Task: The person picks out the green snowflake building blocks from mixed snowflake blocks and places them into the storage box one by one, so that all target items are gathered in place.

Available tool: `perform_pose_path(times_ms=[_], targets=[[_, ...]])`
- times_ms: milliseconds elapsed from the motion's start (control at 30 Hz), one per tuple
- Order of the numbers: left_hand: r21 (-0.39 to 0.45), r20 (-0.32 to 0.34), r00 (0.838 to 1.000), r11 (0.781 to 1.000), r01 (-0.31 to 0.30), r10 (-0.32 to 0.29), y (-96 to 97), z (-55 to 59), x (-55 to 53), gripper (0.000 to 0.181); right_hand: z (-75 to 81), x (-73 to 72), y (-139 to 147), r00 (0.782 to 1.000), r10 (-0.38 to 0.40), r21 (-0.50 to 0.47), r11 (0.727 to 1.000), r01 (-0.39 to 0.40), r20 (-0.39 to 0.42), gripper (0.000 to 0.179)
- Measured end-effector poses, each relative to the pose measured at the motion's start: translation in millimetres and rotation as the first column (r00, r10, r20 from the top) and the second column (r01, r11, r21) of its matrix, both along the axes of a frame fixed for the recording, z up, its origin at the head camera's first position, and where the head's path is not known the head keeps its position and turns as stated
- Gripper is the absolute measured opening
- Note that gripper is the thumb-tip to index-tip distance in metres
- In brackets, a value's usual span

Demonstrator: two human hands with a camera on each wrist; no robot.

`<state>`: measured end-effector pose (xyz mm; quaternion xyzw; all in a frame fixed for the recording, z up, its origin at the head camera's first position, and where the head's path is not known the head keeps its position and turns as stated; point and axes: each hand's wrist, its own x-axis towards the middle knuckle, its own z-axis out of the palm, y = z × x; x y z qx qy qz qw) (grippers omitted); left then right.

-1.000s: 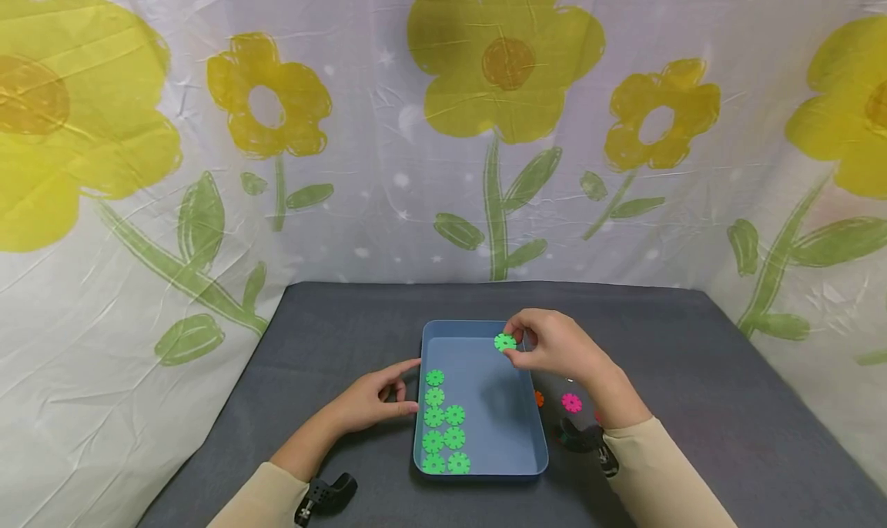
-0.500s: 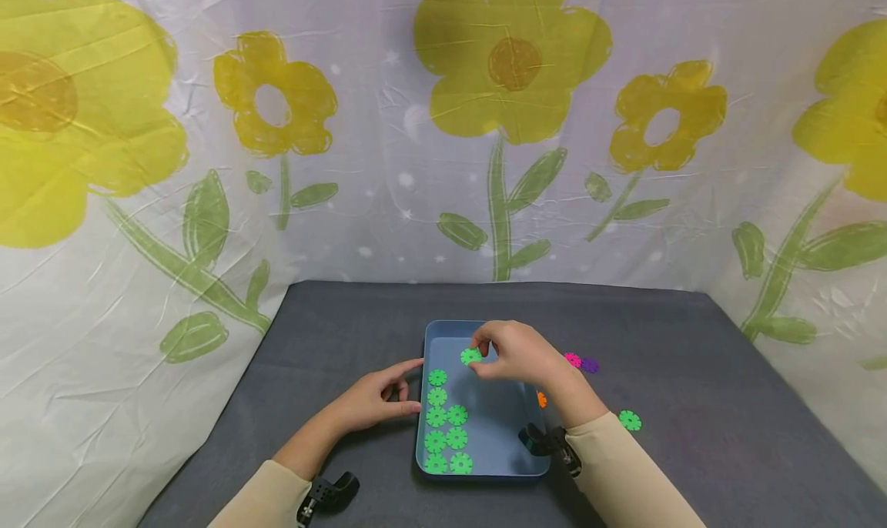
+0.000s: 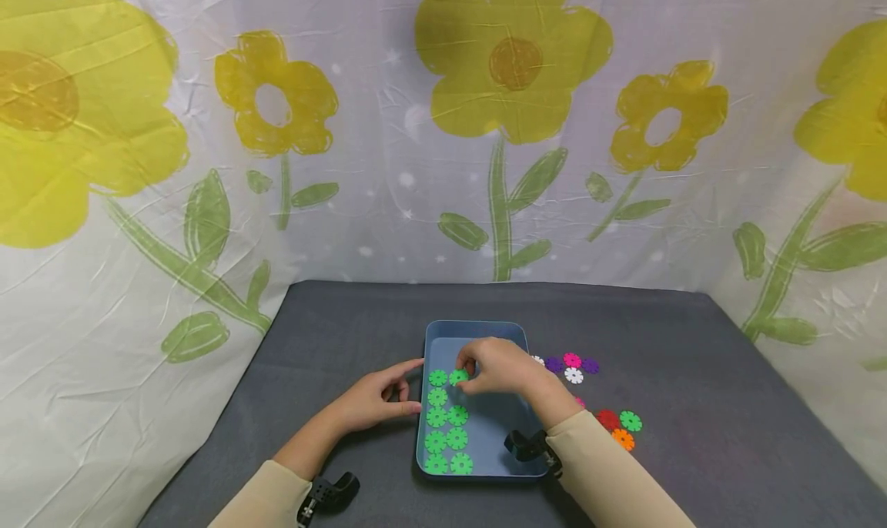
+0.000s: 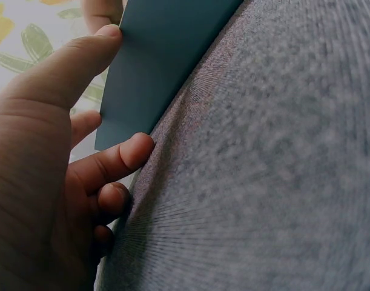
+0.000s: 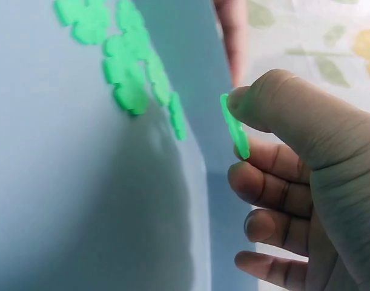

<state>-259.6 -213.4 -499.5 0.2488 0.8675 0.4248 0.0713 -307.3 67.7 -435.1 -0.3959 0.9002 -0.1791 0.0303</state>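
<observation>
My right hand (image 3: pixel 500 370) pinches a green notched disc (image 5: pixel 235 127) between thumb and fingers, over the blue tray (image 3: pixel 495 436). In the head view that disc sits at the top of the second column, beside the uppermost disc (image 3: pixel 438 377) of the left column. Several more green discs (image 3: pixel 457 415) lie flat in two columns along the tray's left side. My left hand (image 3: pixel 377 397) touches the tray's left wall from outside, thumb and index finger spread along it. In the left wrist view the thumb (image 4: pixel 82 57) meets the tray's rim, and the lower fingers curl loosely beneath.
Right of the tray, loose discs lie on the dark grey cloth (image 3: pixel 693 374): purple (image 3: pixel 590 366), pink (image 3: pixel 572 359), white (image 3: pixel 574 375), red (image 3: pixel 607 419), orange (image 3: pixel 623 439) and green (image 3: pixel 630 420). A flower-printed curtain (image 3: pixel 388 205) stands behind the table.
My right hand has carried the green disc from the tray's upper right edge leftward and down to the second column. More loose discs show at the right. The left hand has stayed at the tray.
</observation>
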Motion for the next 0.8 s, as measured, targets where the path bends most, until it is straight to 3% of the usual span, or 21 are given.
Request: perform_pose_path(times_ms=[367,633,800], targets=[[-0.008,-0.01,1.0,1.0,-0.005,0.005,2.4,0.8,-0.6,0.076,-12.8,-0.5,-4,0.999,0.004,0.122,0.993,-0.009,0.042,0.024],[-0.014,-0.02,1.0,1.0,-0.004,0.004,2.0,0.8,-0.5,0.075,-13.2,-0.5,-3,0.991,0.045,0.091,0.994,-0.056,0.124,0.015],[-0.017,-0.021,1.0,1.0,-0.004,0.003,0.8,0.1,-0.7,0.076,-6.4,0.9,-1,0.985,0.065,0.06,0.995,-0.075,0.159,0.019]])
